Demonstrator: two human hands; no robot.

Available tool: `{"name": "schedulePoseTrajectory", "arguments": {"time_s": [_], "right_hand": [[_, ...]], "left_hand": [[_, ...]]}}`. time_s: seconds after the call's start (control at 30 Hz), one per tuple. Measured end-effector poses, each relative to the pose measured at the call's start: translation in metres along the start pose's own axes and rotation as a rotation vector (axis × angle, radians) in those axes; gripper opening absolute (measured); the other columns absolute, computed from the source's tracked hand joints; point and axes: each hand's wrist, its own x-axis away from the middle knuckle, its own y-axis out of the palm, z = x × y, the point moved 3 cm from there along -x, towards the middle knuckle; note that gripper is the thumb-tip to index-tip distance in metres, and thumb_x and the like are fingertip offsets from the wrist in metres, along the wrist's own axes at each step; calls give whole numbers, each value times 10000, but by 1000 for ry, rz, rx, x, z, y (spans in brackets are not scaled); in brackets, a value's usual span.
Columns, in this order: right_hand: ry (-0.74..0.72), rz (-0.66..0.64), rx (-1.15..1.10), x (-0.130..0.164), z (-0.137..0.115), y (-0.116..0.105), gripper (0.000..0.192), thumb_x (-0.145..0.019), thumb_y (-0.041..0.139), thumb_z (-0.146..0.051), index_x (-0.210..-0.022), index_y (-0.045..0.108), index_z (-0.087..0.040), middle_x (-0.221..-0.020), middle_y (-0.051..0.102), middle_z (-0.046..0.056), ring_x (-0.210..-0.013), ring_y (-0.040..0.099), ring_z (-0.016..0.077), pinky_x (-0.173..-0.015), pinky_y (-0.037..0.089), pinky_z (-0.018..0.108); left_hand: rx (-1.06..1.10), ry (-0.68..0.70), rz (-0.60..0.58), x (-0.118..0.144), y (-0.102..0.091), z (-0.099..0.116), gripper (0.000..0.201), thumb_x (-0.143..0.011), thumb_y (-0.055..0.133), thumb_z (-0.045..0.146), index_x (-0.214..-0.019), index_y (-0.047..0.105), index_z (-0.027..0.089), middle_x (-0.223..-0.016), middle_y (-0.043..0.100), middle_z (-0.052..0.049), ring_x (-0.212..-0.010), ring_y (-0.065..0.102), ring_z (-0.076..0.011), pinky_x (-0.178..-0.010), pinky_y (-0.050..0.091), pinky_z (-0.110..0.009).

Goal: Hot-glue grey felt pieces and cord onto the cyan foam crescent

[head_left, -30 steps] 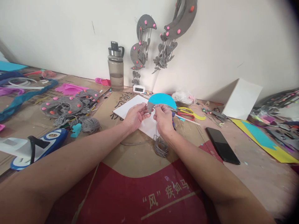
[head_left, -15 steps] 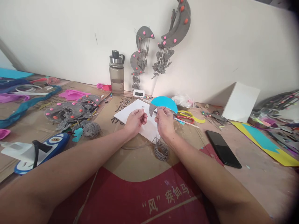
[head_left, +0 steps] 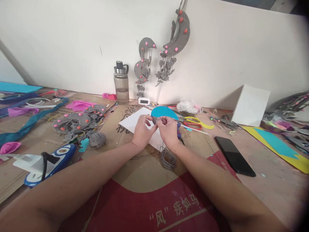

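My right hand (head_left: 167,130) pinches a flat crescent (head_left: 164,111), mostly bright blue with a grey left end. My left hand (head_left: 143,130) meets it at that grey end, thumb and forefinger closed about the tip; the fingers partly hide the contact. Grey yarn runs down from my right hand to a loose coil of yarn (head_left: 168,159) on the cardboard. Beneath both hands lies a white sheet (head_left: 130,120). Scissors with yellow and red handles (head_left: 193,123) are just to the right, beside a dark blue tool (head_left: 178,130) partly covered by my hand.
A water bottle (head_left: 121,85) and a small digital clock (head_left: 144,101) stand by the wall. Grey crescent hangings (head_left: 180,35) hang there. A phone (head_left: 234,156) lies on the right. At left are a yarn ball (head_left: 97,139), grey felt pieces (head_left: 72,121) and a blue-and-white holder (head_left: 58,162).
My left hand, earlier apart on the left, has come up to the crescent's grey end. The crescent and my right hand have shifted slightly left. The view has tilted upward a little.
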Motion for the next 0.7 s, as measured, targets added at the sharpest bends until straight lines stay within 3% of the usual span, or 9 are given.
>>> {"name": "schedulePoseTrajectory", "arguments": {"time_s": [0.17, 0.33, 0.57, 0.7], "right_hand": [[-149, -22, 76, 6, -5, 2, 127, -789, 576, -314, -726, 598, -206, -626, 538, -18, -605, 451, 143, -613, 366, 282], [-253, -165, 72, 11, -11, 2, 133, -855, 501, -272, -829, 613, -204, -770, 609, 11, -697, 520, 150, -686, 402, 292], [-244, -139, 45, 9, -8, 1, 53, -847, 509, -252, -831, 544, -215, -738, 569, -12, -670, 512, 141, -662, 399, 286], [-224, -118, 24, 6, -3, 1, 55, -831, 535, -260, -860, 514, -218, -728, 544, -25, -662, 512, 138, -658, 404, 284]], "left_hand": [[-13, -85, 7, -4, -1, -3, 161, -727, 707, 226, -818, 578, 195, -845, 611, -9, -703, 528, -124, -687, 399, -257], [10, -214, 13, -5, -1, -8, 92, -742, 664, 232, -784, 598, 185, -766, 622, -8, -673, 526, -128, -635, 400, -247], [210, -317, -44, -4, 1, -8, 153, -743, 651, 276, -752, 530, 184, -688, 579, 18, -521, 461, -84, -433, 351, -202], [357, -345, -51, -4, 4, -5, 203, -718, 680, 262, -753, 497, 181, -704, 583, 15, -590, 551, -105, -476, 456, -211]]}}
